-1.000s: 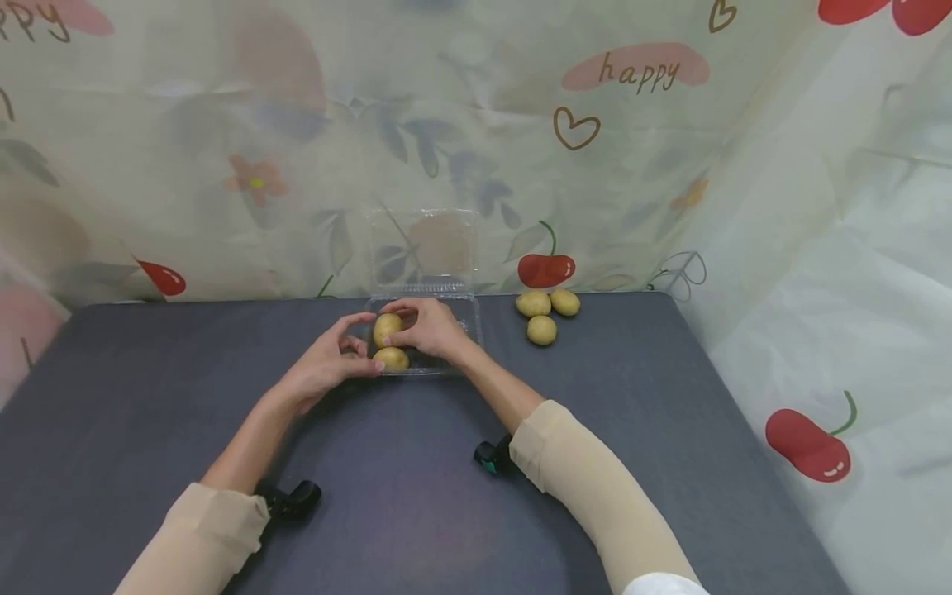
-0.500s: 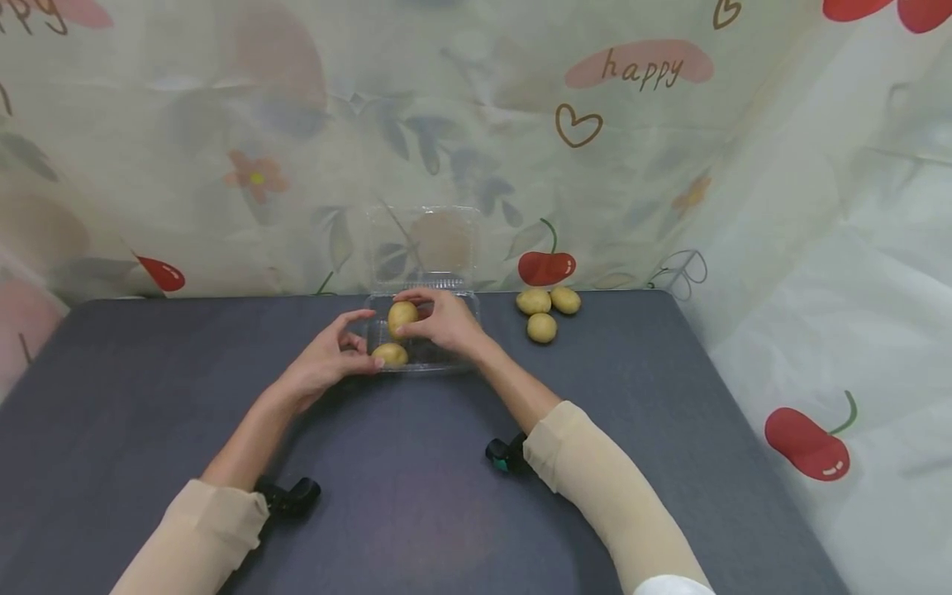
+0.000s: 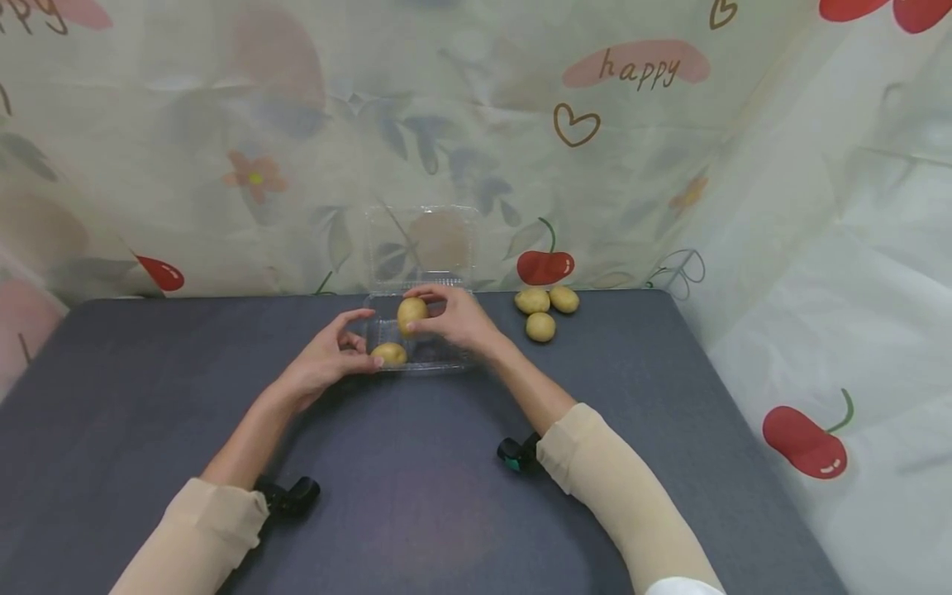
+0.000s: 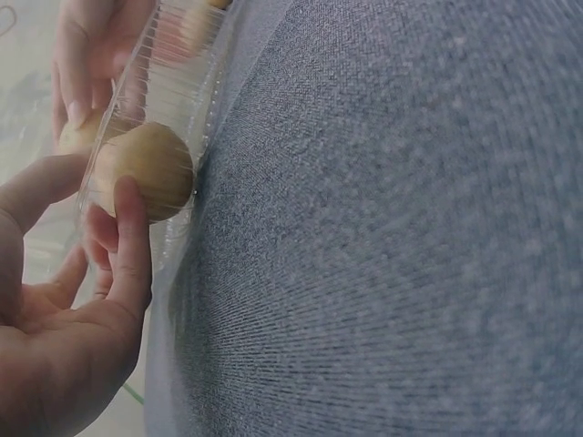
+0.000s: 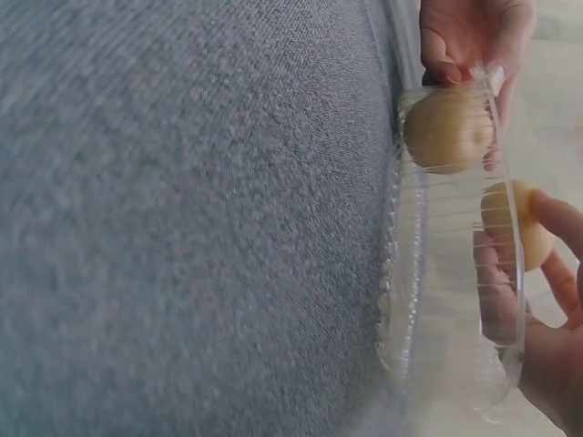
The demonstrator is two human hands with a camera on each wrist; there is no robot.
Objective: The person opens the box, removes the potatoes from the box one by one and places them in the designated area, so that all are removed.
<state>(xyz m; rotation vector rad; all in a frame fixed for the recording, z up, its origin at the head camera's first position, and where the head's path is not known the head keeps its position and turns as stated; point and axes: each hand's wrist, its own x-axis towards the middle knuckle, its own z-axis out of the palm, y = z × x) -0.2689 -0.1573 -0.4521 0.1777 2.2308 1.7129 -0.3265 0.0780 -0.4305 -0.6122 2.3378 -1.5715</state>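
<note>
One held potato, pinched btwn thumb & fingers of my R hand, has shifted vs 1.0 s ago: then at the L side of the clear tub, just behind the second potato & close to my L hand; now further R, nr the tub's mid, w/ a visible gap to both. Vs 0.5 s ago: same direction, smaller step. Beige R sleeve & R wrist cam moved R along w/ it. R wrist view: held potato partly above rim lvl. L hand approx unchanged: thumb at tub's front L corner, index at its L rim, fingers curved round that side. Second potato unmoved, lying in front L corner of tub. Counts: potatoes 5 tot. = 1 in R hand, 1 lying in tub, 3 loose on the dark grey table to R of tub, nr back edge: back L potato, back R potato, front potato, close-set, no change. Tub 1; hinged lid 1, open & upright, in front of the patterned sheet. Hands 2, sleeves 2 (other = L sleeve), wrist cams 2 (other = L wrist cam).
</note>
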